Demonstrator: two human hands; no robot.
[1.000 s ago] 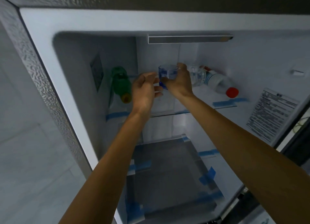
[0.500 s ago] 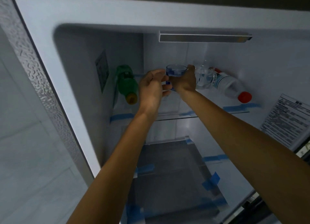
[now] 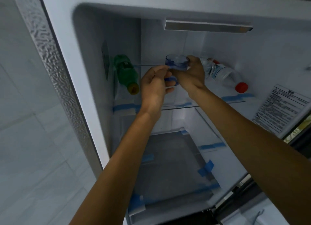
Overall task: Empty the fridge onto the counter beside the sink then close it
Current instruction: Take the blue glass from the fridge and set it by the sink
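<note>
Two bare forearms are reaching up and away from the camera into the open fridge, passing over its dim lower floor, where several strips of blue tape are sticking. Above the glass shelf the two hands are meeting on one blue cup, which is standing mouth-up in the air, off the shelf, in the middle of the upper compartment. The right hand is wrapping its curled fingers round the cup's far side and base. The left hand is touching the near wall with thumb and forefinger, its other fingers curling by the handle loop; whether they are closing on it I cannot tell. Beyond the hands, two bottles are lying on the shelf, caps pointing out toward the person: one green bottle left of the left hand, one clear bottle with a red cap just beside the right. Something clear is peeking from behind the right hand, too hidden to count. The cup probably needs drawing straight back toward the body.
</note>
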